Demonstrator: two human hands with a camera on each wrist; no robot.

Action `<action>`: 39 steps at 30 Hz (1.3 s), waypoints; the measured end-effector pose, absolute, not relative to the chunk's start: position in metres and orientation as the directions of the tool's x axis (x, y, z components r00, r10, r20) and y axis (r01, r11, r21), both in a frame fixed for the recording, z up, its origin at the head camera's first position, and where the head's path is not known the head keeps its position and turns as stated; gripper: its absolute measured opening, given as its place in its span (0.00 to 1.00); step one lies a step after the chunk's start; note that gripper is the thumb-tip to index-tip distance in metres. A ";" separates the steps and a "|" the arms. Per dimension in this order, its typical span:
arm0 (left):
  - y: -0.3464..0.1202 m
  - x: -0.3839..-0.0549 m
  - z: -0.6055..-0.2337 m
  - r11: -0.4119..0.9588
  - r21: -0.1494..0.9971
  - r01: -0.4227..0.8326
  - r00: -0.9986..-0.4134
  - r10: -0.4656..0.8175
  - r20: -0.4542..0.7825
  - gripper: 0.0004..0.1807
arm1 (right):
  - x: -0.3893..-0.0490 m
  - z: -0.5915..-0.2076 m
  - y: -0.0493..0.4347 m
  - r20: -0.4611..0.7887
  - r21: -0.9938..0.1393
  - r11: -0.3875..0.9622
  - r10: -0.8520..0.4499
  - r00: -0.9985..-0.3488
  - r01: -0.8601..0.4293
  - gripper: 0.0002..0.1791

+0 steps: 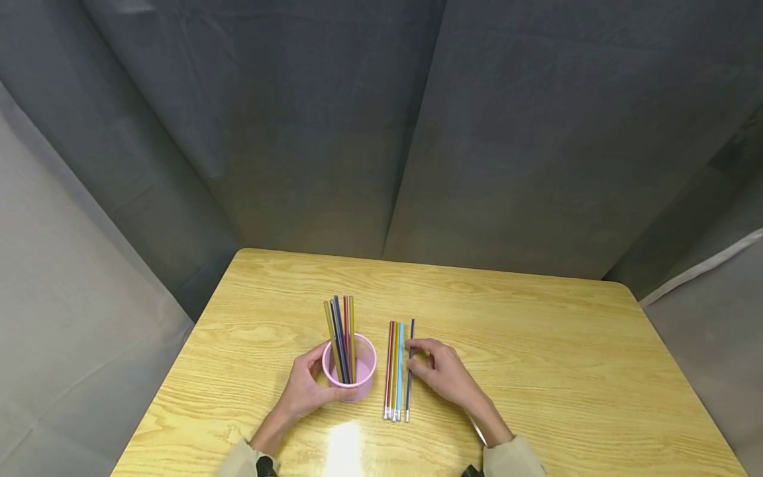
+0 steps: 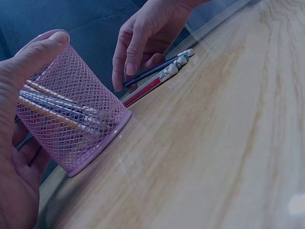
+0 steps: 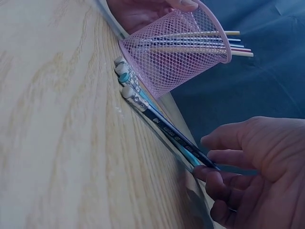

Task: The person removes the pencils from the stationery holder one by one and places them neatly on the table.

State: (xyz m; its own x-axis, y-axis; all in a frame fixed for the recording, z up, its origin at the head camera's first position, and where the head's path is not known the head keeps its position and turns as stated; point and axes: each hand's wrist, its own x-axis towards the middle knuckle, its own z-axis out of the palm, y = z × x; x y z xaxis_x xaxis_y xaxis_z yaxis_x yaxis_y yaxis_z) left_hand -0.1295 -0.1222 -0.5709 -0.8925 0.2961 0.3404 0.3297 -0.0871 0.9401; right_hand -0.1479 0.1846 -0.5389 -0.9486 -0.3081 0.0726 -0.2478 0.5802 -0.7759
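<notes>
A pink mesh pencil cup (image 1: 365, 383) stands on the table with several pencils (image 1: 340, 338) leaning inside it. My left hand (image 1: 305, 391) grips the cup from the left, thumb at the near rim and fingers round the far side. To the cup's right, several pencils in red, yellow and light blue (image 1: 400, 371) lie side by side, eraser ends toward me. A dark blue pencil (image 3: 167, 125) lies just right of that row, its white eraser end nearest me. My right hand (image 1: 442, 374) pinches this pencil around its middle, fingertips right beside the light blue one.
The wooden table (image 1: 536, 344) extends to the right and behind the pencils. Grey curtains (image 1: 334, 132) hang along its back and sides. A bright light reflection (image 1: 344, 447) shows on the tabletop near the front.
</notes>
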 end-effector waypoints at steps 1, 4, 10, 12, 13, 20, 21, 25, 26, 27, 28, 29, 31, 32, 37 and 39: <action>-0.122 -0.130 -0.571 -0.087 0.940 0.330 -0.892 0.296 0.341 0.49 | -0.148 -0.539 0.185 0.068 -0.776 0.582 -0.308 -0.949 -0.244 0.21; -0.122 -0.129 -0.571 -0.092 0.939 0.331 -0.892 0.295 0.343 0.49 | -0.147 -0.537 0.184 0.057 -0.774 0.588 -0.307 -0.950 -0.236 0.20; -0.122 -0.129 -0.570 -0.082 0.943 0.324 -0.897 0.291 0.333 0.49 | -0.147 -0.534 0.186 0.051 -0.766 0.596 -0.320 -0.946 -0.243 0.19; -0.122 -0.129 -0.571 -0.081 0.942 0.325 -0.897 0.289 0.334 0.49 | -0.147 -0.533 0.187 0.053 -0.763 0.596 -0.330 -0.943 -0.251 0.18; -0.122 -0.129 -0.571 -0.079 0.942 0.328 -0.897 0.289 0.336 0.49 | -0.147 -0.533 0.187 0.054 -0.762 0.595 -0.335 -0.941 -0.256 0.18; -0.122 -0.129 -0.570 -0.066 0.943 0.325 -0.901 0.282 0.330 0.49 | -0.148 -0.530 0.191 0.139 -0.780 0.527 -0.380 -0.914 -0.338 0.17; -0.122 -0.129 -0.570 -0.065 0.945 0.320 -0.902 0.284 0.325 0.49 | -0.148 -0.530 0.191 0.161 -0.786 0.507 -0.386 -0.908 -0.355 0.17; -0.122 -0.129 -0.569 -0.074 0.953 0.292 -0.910 0.285 0.301 0.49 | -0.149 -0.529 0.189 0.215 -0.810 0.434 -0.407 -0.888 -0.395 0.18; -0.122 -0.129 -0.569 -0.078 0.954 0.289 -0.910 0.287 0.299 0.49 | -0.149 -0.529 0.188 0.219 -0.816 0.421 -0.410 -0.886 -0.397 0.18; -0.122 -0.129 -0.569 -0.080 0.954 0.289 -0.909 0.288 0.300 0.49 | -0.149 -0.528 0.187 0.222 -0.821 0.410 -0.413 -0.883 -0.398 0.19; -0.122 -0.128 -0.569 -0.078 0.953 0.294 -0.908 0.288 0.304 0.49 | -0.149 -0.527 0.187 0.222 -0.827 0.399 -0.415 -0.882 -0.395 0.20; -0.122 -0.128 -0.570 -0.077 0.952 0.298 -0.907 0.289 0.307 0.49 | -0.148 -0.526 0.186 0.219 -0.832 0.393 -0.415 -0.883 -0.391 0.21; -0.123 -0.128 -0.570 -0.071 0.950 0.305 -0.905 0.288 0.313 0.49 | -0.148 -0.524 0.184 0.232 -0.834 0.378 -0.418 -0.878 -0.401 0.21; -0.123 -0.128 -0.570 -0.068 0.948 0.311 -0.903 0.289 0.317 0.49 | -0.148 -0.522 0.182 0.243 -0.834 0.370 -0.420 -0.874 -0.409 0.22; -0.123 -0.129 -0.569 -0.059 0.947 0.317 -0.902 0.290 0.320 0.49 | -0.151 -0.513 0.171 0.307 -0.824 0.310 -0.460 -0.834 -0.474 0.21; -0.123 -0.129 -0.569 -0.050 0.945 0.324 -0.900 0.293 0.324 0.49 | -0.152 -0.507 0.165 0.315 -0.823 0.291 -0.481 -0.818 -0.488 0.21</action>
